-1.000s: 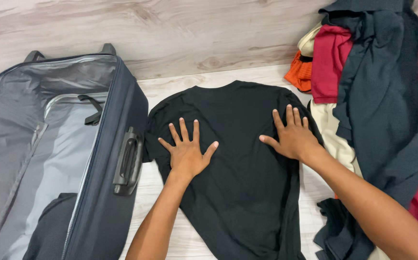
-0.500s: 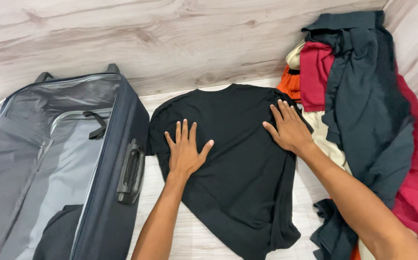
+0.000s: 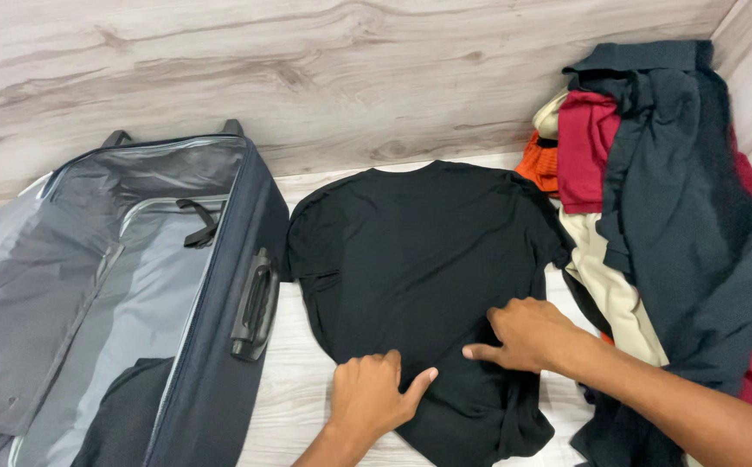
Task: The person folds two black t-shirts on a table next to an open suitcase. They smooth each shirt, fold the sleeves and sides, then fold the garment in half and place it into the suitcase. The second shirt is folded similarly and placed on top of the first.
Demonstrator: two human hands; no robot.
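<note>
Head view: a black T-shirt (image 3: 419, 259) lies flat on the floor, just right of the open suitcase (image 3: 220, 346). The left hand (image 3: 372, 393) and right hand (image 3: 527, 333) rest on its lower part, fingers curled, gripping nothing. A clothes pile (image 3: 679, 225) sits right of the shirt.

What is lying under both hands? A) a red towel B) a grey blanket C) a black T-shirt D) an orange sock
C: the left hand and right hand both press on the black T-shirt spread flat on the floor beside the open suitcase.
</note>
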